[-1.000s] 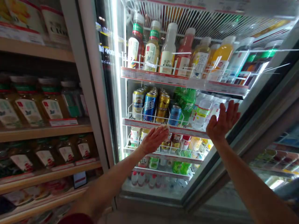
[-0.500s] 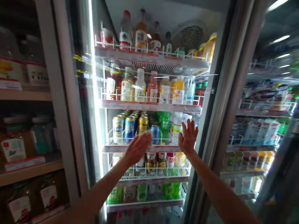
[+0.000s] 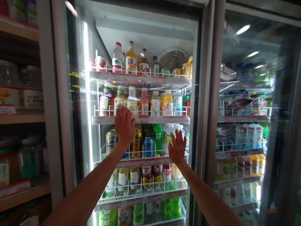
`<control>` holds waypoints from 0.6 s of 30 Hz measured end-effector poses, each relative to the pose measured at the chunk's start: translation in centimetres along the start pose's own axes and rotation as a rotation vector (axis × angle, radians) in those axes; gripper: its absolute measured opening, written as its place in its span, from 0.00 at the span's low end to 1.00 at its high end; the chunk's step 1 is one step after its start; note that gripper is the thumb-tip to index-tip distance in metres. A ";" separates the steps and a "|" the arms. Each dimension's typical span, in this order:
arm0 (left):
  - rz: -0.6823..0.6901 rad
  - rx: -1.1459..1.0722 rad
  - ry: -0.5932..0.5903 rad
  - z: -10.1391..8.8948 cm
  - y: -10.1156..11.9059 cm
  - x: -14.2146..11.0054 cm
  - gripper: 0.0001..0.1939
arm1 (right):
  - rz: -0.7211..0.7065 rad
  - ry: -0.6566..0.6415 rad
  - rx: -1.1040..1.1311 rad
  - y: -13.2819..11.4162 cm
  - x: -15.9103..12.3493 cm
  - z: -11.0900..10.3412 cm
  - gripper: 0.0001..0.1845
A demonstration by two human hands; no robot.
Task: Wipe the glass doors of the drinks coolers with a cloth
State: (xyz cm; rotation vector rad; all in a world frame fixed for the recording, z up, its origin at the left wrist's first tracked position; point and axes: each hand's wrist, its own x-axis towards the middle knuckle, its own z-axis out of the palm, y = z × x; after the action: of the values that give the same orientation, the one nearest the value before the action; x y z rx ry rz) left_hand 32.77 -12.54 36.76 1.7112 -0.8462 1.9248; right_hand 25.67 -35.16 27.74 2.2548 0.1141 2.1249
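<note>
My left hand [image 3: 125, 128] is raised in front of the fridge's glass door [image 3: 145, 28], fingers up and close together. A pale, thin piece, apparently a white cloth [image 3: 121, 107], shows around its fingertips and lies between hand and glass; most of it is hidden. Behind that hand are the second shelf's bottles [image 3: 144, 102] and the cans [image 3: 148, 147] below. My right hand [image 3: 178, 147] is lower and to the right, fingers spread, palm towards the glass, with nothing in it. Whether its palm touches the pane I cannot tell.
Metal door frames [image 3: 208, 103] stand right of the lit fridge. Another fridge [image 3: 242, 119] with drinks is further right. On the left, wooden shelves [image 3: 21, 119] carry jars and bottles. A vertical light strip [image 3: 87, 94] runs along the fridge's left side.
My left hand has moved up and left across the glass, from the can shelf to the bottle shelf above, with the cloth. My right hand stays spread. The view has tilted up and shifted right.
</note>
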 end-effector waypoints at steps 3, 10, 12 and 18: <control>0.490 -0.071 -0.251 0.4 2.0 -0.3 0.26 | 0.015 0.001 0.011 -0.1 0.1 -0.4 0.33; 0.212 -0.007 -0.043 1.9 1.1 4.7 0.27 | 0.003 -0.026 -0.055 3.9 1.9 -1.6 0.28; 0.278 -0.007 -0.081 2.7 2.5 4.2 0.28 | 0.042 0.006 -0.074 4.9 2.3 -1.6 0.29; 0.868 -0.106 -0.333 5.0 7.9 3.4 0.28 | 0.030 0.028 0.123 5.4 2.3 -3.4 0.29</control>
State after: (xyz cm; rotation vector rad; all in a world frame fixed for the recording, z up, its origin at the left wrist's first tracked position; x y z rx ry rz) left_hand 30.55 -21.98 39.10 1.7780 -2.0388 2.0192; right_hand 22.53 -40.41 30.70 2.3064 0.2200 2.2237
